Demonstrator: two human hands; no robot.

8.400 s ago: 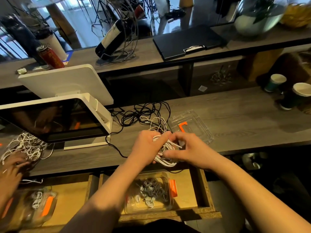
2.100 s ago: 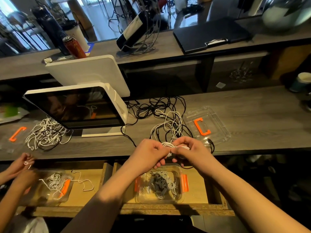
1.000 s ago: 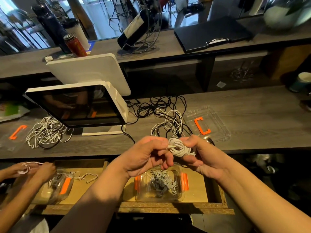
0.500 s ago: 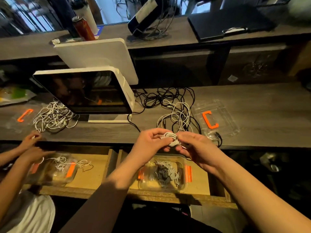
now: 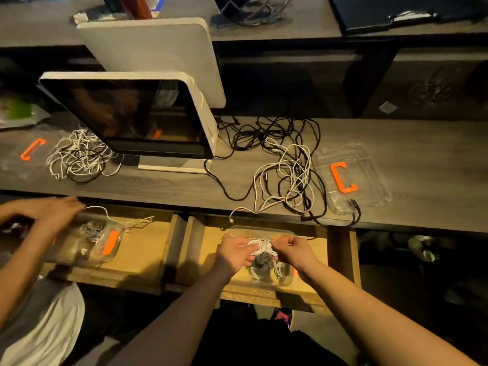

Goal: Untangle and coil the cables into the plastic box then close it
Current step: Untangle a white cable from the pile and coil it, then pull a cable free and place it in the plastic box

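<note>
Both hands, left hand [image 5: 235, 254] and right hand [image 5: 294, 250], pinch a coiled white cable [image 5: 260, 246] over the plastic box [image 5: 286, 279] in the open drawer [image 5: 340, 262]; grey and white coils lie inside. Its lid [image 5: 369, 178] rests near the desk's [image 5: 422, 165] front edge beside tangled cables [image 5: 285, 167].

Box [image 5: 286, 280] in drawer [image 5: 340, 260] below tabletop [image 5: 422, 154]. Cables [image 5: 287, 170] on tabletop behind it; lid [image 5: 369, 165] right of cables, monitor [image 5: 132, 114] left.
</note>
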